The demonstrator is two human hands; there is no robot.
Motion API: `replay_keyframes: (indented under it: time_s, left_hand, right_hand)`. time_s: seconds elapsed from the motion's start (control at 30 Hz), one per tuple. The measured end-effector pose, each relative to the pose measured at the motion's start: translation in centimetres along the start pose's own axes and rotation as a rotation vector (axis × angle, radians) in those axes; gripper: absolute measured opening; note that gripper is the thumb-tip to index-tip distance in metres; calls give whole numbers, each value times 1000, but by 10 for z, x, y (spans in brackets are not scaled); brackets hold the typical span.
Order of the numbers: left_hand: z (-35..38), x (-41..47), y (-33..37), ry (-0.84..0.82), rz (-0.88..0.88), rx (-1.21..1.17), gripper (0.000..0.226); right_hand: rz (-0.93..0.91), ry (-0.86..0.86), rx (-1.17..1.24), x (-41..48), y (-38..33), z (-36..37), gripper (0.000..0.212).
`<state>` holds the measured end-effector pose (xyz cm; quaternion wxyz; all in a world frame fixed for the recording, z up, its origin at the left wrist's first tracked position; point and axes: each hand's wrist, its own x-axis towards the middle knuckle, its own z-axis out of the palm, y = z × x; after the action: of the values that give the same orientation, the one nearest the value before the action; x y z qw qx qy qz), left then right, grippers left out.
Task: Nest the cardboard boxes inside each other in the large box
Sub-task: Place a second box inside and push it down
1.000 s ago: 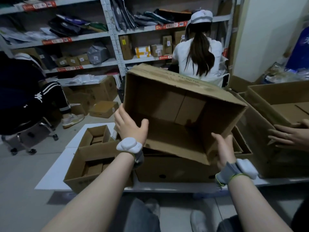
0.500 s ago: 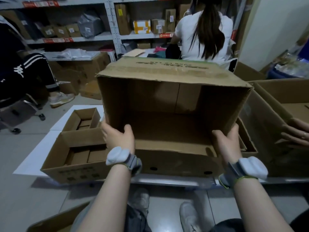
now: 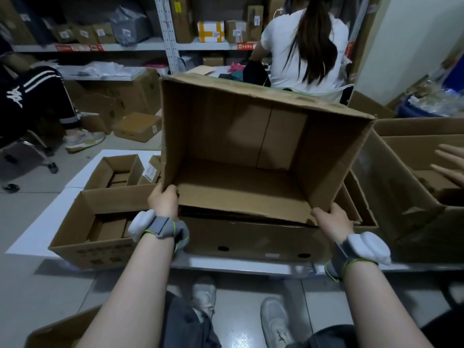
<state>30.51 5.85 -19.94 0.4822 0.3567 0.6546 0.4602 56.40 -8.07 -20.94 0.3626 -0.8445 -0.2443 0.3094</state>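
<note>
Both hands are closed on the near lower edge of an open cardboard box (image 3: 241, 156): the left hand (image 3: 164, 202) clamps the near-left corner with its fingers curled over the edge, and the right hand (image 3: 331, 222) clamps the near-right corner the same way. Each wrist carries a grey band with a white pod.

From the head view, the held box is tipped on its side so its open mouth faces the wearer and slightly up, its bottom panel turned away toward the shelves. Its long axis runs left to right, the right end a little farther off. It hangs over, and seems to touch, a larger box (image 3: 251, 239) lying on the white board (image 3: 37, 232) on the floor; two dark round holes show in that box's near wall.

To the left sits another open box (image 3: 93, 237) with smaller boxes nested inside; faint printing on its near wall is too blurred to read. Behind it a smaller open box (image 3: 118, 169) bears a white label, unreadable. To the right stands a big open box (image 3: 401, 197), with another person's fingers (image 3: 449, 159) reaching over it. Red shelf tags are illegible.
</note>
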Motion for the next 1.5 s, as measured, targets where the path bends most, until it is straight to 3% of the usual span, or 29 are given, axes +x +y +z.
replay_keyframes:
  time_s: [0.23, 0.63, 0.8, 0.97, 1.07, 1.23, 1.4, 1.5]
  left_hand:
    - [2, -11, 2, 34, 169, 25, 28]
    - [17, -38, 20, 123, 548, 180, 26]
    - [22, -41, 23, 119, 549, 151, 14]
    - [27, -42, 25, 101, 575, 121, 20]
    - [30, -41, 24, 106, 594, 152, 32]
    - [35, -32, 36, 136, 506, 220, 48]
    - [33, -26, 25, -1, 269, 141, 29]
    - [28, -20, 20, -61, 88, -11, 32]
  right_hand:
    - [-9, 35, -8, 0, -1, -4, 44]
    - [-41, 191, 178, 8, 3, -7, 70]
    - [-50, 316, 335, 8, -3, -17, 65]
    - [-37, 402, 424, 4, -10, -18, 51]
    - [-4, 445, 496, 3, -14, -15, 53]
    - [-10, 492, 559, 0, -24, -4, 61]
    - [-73, 436, 861, -5, -38, 6, 65]
    - [-34, 424, 929, -3, -40, 8, 67]
